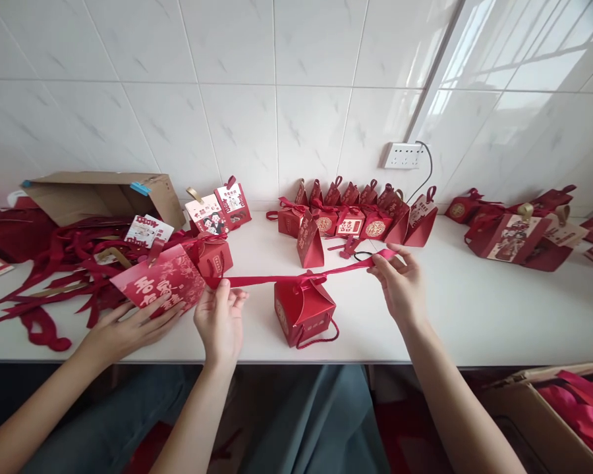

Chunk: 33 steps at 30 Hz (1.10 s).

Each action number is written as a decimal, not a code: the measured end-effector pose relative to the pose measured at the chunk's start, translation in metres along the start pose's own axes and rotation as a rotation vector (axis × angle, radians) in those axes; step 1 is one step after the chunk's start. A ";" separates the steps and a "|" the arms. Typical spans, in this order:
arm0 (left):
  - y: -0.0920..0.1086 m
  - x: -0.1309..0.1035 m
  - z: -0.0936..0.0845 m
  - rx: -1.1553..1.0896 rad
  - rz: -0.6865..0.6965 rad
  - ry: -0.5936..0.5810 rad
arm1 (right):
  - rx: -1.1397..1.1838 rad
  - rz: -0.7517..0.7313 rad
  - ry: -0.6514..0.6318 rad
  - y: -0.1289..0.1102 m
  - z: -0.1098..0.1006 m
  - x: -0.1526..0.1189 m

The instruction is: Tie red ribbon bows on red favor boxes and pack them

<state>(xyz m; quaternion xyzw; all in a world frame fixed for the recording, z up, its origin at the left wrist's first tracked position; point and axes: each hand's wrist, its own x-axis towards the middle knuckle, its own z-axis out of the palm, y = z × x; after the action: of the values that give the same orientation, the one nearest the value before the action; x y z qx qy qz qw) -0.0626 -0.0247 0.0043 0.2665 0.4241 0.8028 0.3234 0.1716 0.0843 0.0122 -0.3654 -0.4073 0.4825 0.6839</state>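
A red ribbon (257,280) is stretched almost level between my two hands and crosses the top of a small red gift box (304,313). It seems knotted at the box's top. My left hand (221,322) pinches the ribbon's left end between thumb and finger. At the other side, my right hand (401,283) pinches the right end, slightly higher. The box stands upright on the white table (454,309) near its front edge, a twisted cord handle (321,341) hanging at its side. Neither hand touches the box itself.
Beside my left hand, a co-worker's hand (138,329) rests on a red printed gift box (165,280). Ribbons (44,329) and a cardboard box (99,197) lie left. Several gift boxes (348,220) line the wall; others (514,240) stand right. A ribbon-filled carton (518,408) is lower right.
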 end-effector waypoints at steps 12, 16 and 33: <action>-0.016 0.019 -0.041 -0.019 0.006 0.359 | -0.060 0.018 0.095 0.007 -0.026 0.001; -0.013 0.016 -0.047 0.019 -0.013 0.313 | -0.070 0.044 0.106 0.011 -0.035 0.002; -0.014 0.026 -0.086 0.741 0.107 0.191 | -0.732 0.181 -0.086 0.019 -0.089 0.004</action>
<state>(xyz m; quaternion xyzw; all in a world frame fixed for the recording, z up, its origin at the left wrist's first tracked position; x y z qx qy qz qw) -0.1354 -0.0432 -0.0468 0.3111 0.6990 0.6323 0.1218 0.2467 0.0836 -0.0393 -0.5994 -0.5472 0.3784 0.4451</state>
